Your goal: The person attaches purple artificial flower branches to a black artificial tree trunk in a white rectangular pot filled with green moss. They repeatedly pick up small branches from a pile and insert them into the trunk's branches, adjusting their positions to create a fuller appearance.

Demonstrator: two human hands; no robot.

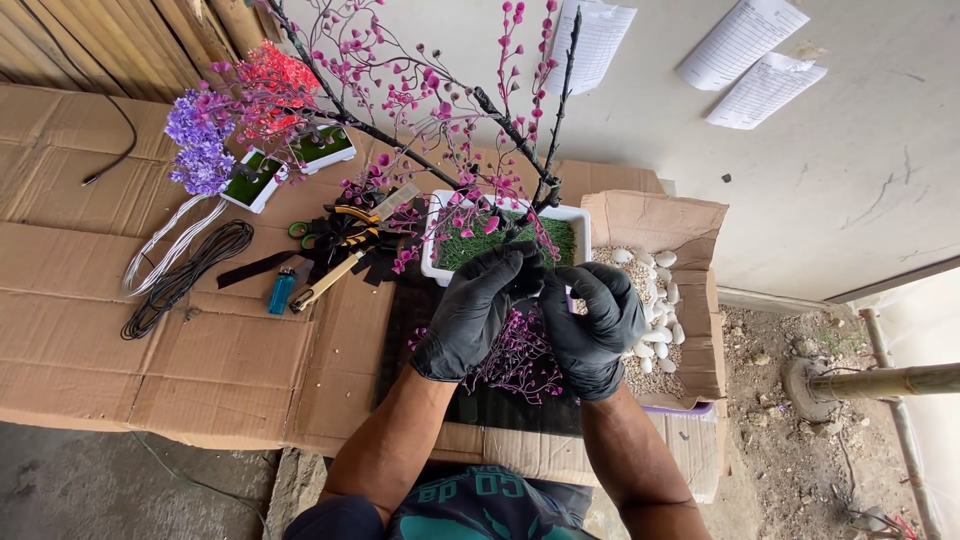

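While both gloved hands meet over the white planter [577,213], the left hand [473,313] and right hand [594,318] pinch a pink blossom sprig [518,352]; better, I think, to keep fingertips close and the dark branch [520,135] undisturbed.

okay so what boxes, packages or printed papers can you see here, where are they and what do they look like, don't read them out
Printed sheets: three white pages with dense rows of text, on the grey wall, upper right.
Cardboard box: brown, flaps open, right of both gloved hands, holding white pebbles and gravel.
Flattened cardboard: brown sheets covering the table.
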